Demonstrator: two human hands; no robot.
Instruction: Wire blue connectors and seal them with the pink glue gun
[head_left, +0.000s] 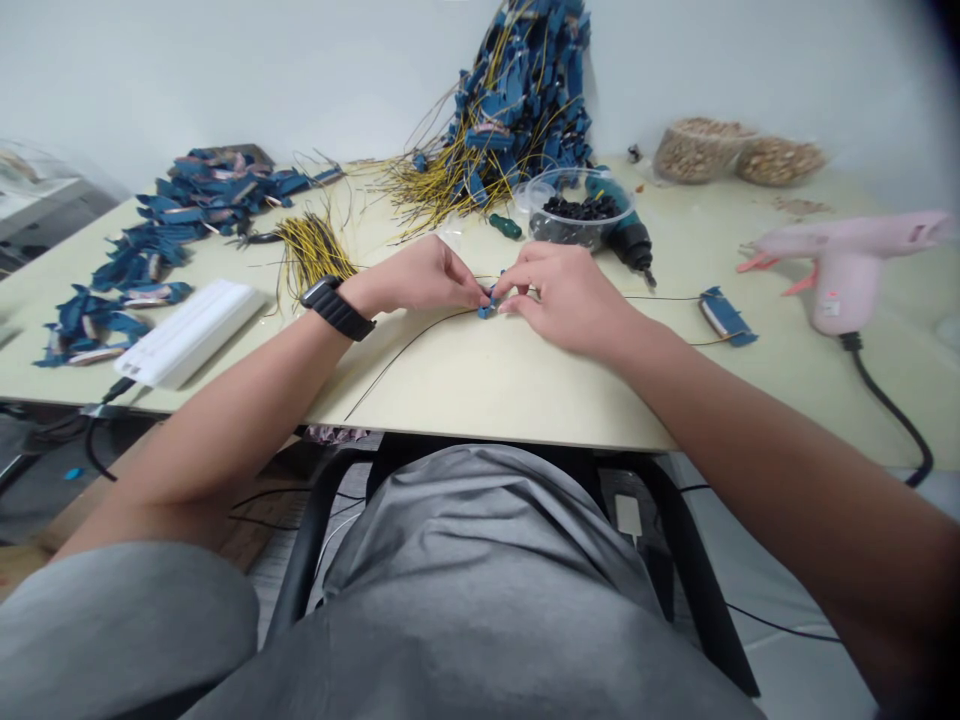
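Above the middle of the table, my left hand [439,275] pinches a small blue piece [487,308] between thumb and fingertips. My right hand [559,292] is curled in from the other side, its fingertips closed at the same piece; its exact kind is too small to make out. A thin dark wire [397,355] runs from there toward the table's front edge. On the right lies a blue-wrapped flat pack [727,316], whose thin wires lead left and pass behind my right hand and forearm.
A pink glue gun [847,260] lies right. Behind my hands are a tub of black parts [577,212], a power drill [630,235] and a green screwdriver [505,226]. Yellow wires [315,245], a white box [191,332] and heaped blue packs [202,195] lie left; another pile [525,100] rises behind.
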